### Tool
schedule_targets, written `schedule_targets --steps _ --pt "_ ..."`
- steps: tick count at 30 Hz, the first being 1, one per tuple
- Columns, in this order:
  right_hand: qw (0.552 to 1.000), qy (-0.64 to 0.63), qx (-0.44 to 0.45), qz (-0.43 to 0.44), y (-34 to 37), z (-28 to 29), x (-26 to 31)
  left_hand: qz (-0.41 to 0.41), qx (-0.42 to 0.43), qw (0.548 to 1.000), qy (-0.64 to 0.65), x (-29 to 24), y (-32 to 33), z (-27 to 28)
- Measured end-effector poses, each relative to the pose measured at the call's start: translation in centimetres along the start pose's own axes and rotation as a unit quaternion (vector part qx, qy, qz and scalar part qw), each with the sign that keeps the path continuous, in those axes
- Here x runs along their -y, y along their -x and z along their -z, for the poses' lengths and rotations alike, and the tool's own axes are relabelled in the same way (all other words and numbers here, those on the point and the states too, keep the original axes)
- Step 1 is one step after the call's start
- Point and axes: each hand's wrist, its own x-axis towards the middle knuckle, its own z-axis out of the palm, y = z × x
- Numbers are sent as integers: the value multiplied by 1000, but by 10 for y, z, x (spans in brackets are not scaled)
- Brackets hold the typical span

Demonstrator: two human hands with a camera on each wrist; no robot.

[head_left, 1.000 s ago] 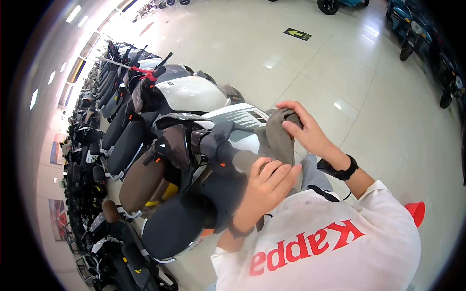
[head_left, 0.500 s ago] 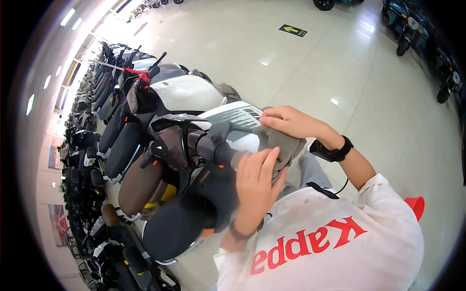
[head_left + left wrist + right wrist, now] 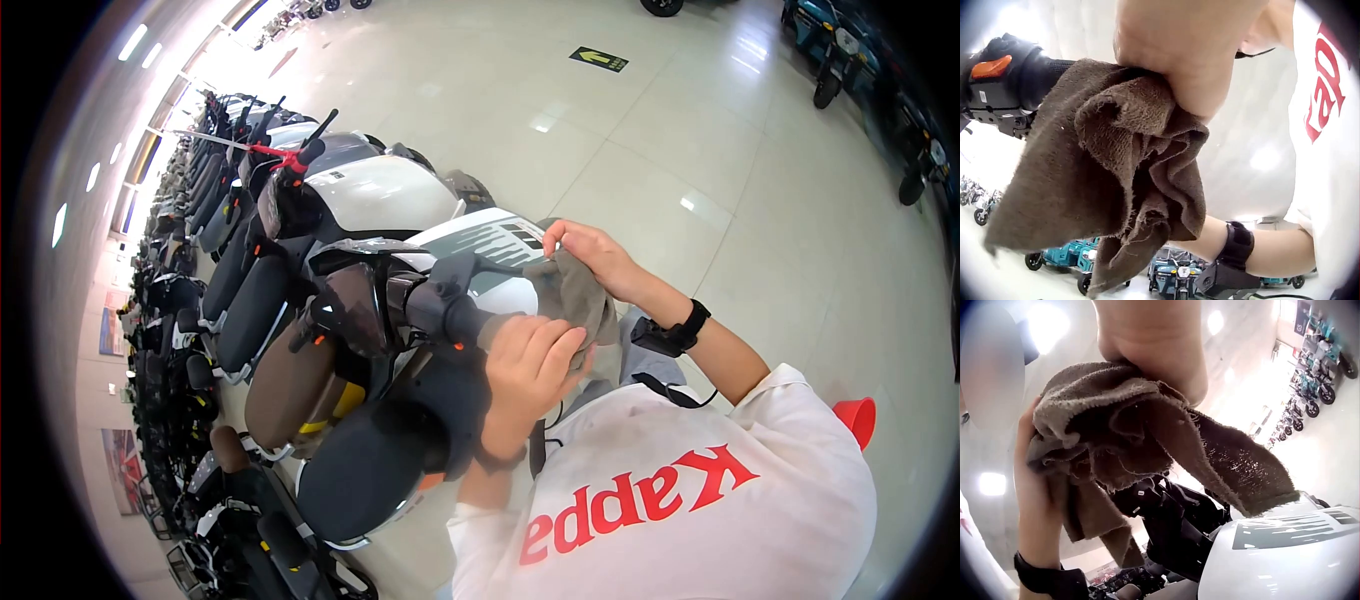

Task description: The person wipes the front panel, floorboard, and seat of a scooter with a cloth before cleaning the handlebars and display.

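A grey-brown rag point(image 3: 582, 298) with frayed edges hangs bunched between both hands, beside the handlebar point(image 3: 452, 312) of an electric scooter. My left hand point(image 3: 528, 375) grips the rag at the end of the bar, fingers curled over it. At the rag's upper far edge, my right hand point(image 3: 603, 262) holds it between thumb and fingers. In the left wrist view, the rag point(image 3: 1066, 169) hangs in loose folds next to the black switch housing with an orange button point(image 3: 991, 67). The right wrist view shows the rag point(image 3: 1110, 412) below the hand, partly hiding the other forearm.
The scooter's white front panel point(image 3: 478, 236) lies just beyond the hands, its black seat point(image 3: 365, 468) to the lower left. A long row of parked scooters point(image 3: 240, 300) stretches away on the left. Other vehicles point(image 3: 840, 60) stand at the far right. A red bucket-like object point(image 3: 855, 424) is behind my right side.
My right hand moved left and flattened over the rag, then drew back slightly and now pinches its upper edge. My left hand shifted left along with the rag, its fingers now more curled.
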Motion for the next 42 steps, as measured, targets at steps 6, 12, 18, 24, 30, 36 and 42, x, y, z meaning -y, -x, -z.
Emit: schedule_targets --steps 6,12,18,24,30,36,42 --pt "1000 -1 -12 2 -1 -1 1 27 -25 999 -20 -6 -7 -3" --pt "999 28 -20 7 -1 2 0 45 -26 998 -22 -11 -10 -3" --pt "998 -4 -54 28 0 -1 -6 45 -25 999 -11 -13 -10 -1" --pt "994 8 -105 23 9 -9 -2 86 -11 995 51 -16 -13 7" --pt "972 131 -189 45 13 -16 15 158 -15 981 113 -16 -14 11" --pt "915 251 -278 148 -1 -20 37 236 -20 959 153 -9 -11 15" --pt "880 307 -238 272 -22 -36 60 208 -78 965 136 -2 -7 7"
